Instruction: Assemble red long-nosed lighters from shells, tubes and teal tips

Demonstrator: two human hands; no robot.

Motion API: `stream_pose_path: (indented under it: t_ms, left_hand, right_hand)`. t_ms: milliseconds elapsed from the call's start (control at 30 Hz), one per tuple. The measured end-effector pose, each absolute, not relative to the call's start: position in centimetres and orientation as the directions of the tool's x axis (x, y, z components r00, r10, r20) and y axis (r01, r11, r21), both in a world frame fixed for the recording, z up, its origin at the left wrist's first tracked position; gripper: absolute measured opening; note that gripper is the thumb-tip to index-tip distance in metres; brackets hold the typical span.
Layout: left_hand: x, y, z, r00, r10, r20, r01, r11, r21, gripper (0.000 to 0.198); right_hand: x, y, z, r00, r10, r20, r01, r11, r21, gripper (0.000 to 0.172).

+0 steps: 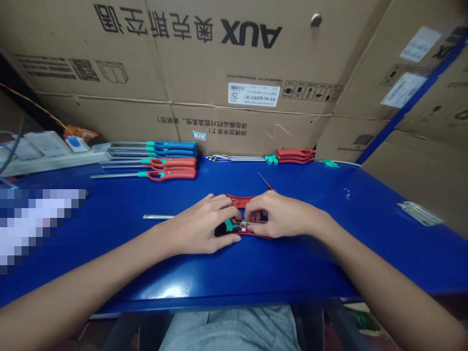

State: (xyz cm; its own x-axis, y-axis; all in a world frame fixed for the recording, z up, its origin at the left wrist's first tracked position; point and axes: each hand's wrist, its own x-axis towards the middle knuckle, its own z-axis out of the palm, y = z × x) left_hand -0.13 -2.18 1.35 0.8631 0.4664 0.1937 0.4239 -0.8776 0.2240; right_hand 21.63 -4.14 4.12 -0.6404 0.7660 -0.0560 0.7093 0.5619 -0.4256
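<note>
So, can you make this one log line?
left hand: at red shell | right hand: at small inner parts | second shell: just beyond | screwdriver: beyond right hand | lighters: back left

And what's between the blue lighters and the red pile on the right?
Between the blue lighters and the red handles, the head view shows metal rods with white wires, then small green pieces.
</note>
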Motion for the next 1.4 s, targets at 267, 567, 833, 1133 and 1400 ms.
stream_pose_path:
  t_ms: [267, 567, 833, 1133, 1400]
  left_hand:
    - [0.01, -2.23, 1.61, 0.836, 0.515, 0.189, 0.481, -0.854, 0.199, 0.031]
    - [-0.03, -2.42, 1.66, 0.819, 0.558, 0.132, 0.534, -0.827, 0.177, 0.034]
    - [-0.03, -2.29, 1.45, 0.807, 0.570, 0.153, 0.533, -0.815, 0.228, 0.029]
    - [0.01, -2.02, 1.48, 0.805, 0.563, 0.188, 0.532, -0.825, 0.193, 0.032]
    - [0.08, -2.00, 1.38, 0.793, 0.575, 0.202, 0.550, -0.818, 0.168, 0.029]
  right_hand:
    - [21.37, -4.23, 4.04, -0.621, 0.784, -0.013, 0.725, 0.568, -0.390, 0.008]
    - [21.54, -4.20, 4.00, -0.632, 0.775, 0.013, 0.714, 0.589, -0.377, 0.011]
    - [21.60, -4.34, 4.04, -0.656, 0.751, 0.073, 0.677, 0.628, -0.384, 0.013]
    - [21.46, -4.40, 4.01, -0.665, 0.735, 0.132, 0.651, 0.656, -0.381, 0.013]
    - [21.57, -4.30, 3.92, -0.675, 0.712, 0.194, 0.609, 0.685, -0.399, 0.014]
